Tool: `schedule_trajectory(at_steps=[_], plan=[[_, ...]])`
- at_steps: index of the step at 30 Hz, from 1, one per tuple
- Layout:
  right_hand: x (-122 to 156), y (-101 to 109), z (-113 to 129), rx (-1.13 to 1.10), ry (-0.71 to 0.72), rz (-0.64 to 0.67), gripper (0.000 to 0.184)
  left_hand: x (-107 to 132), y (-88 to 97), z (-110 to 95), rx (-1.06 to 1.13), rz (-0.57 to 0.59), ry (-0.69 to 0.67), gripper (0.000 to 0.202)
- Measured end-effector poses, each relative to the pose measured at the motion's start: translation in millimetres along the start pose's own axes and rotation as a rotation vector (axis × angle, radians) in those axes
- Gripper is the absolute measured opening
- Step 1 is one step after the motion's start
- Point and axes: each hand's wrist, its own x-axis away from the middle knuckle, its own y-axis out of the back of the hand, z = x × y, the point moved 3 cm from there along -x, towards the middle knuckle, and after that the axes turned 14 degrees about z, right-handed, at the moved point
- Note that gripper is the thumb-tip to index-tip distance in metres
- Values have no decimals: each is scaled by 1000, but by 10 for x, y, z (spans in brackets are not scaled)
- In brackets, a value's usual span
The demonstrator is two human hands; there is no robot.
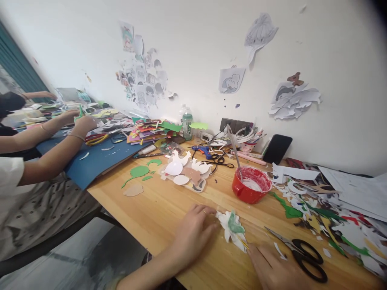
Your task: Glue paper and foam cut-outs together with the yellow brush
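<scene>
white paper cut-out point(223, 222), one, irregular, flat on the near part of the bench point(151, 217), between two bare hands. progress: green piece point(236, 225) already lying on it; whether fixed, i cannot tell. remainder: not shown; loose green shapes point(139, 171) lie apart, far left. left hand point(195, 231): fingertips at the cut-out's left edge; pinching or merely resting, i cannot tell. right hand point(272, 266): grip pressed together, seemingly pinching a thin yellow stick point(244, 243) at the near right edge. just right: black-handled scissors point(298, 245); far: red pot point(242, 193) holding whitish matter.
</scene>
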Motion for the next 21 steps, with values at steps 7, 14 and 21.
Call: schedule_trajectory(at_steps=[7,14,21], plan=[[-13,-12,-72,-66,32,43,33,-67,-106,-84,-149,-3,70,37],[-12,304,-399,-544,-172,-8,27,-105,-152,-112,-244,-21,159,31],[-110,72,-358,-1375,-660,238,39,-105,-165,-90,-251,-42,156,30]])
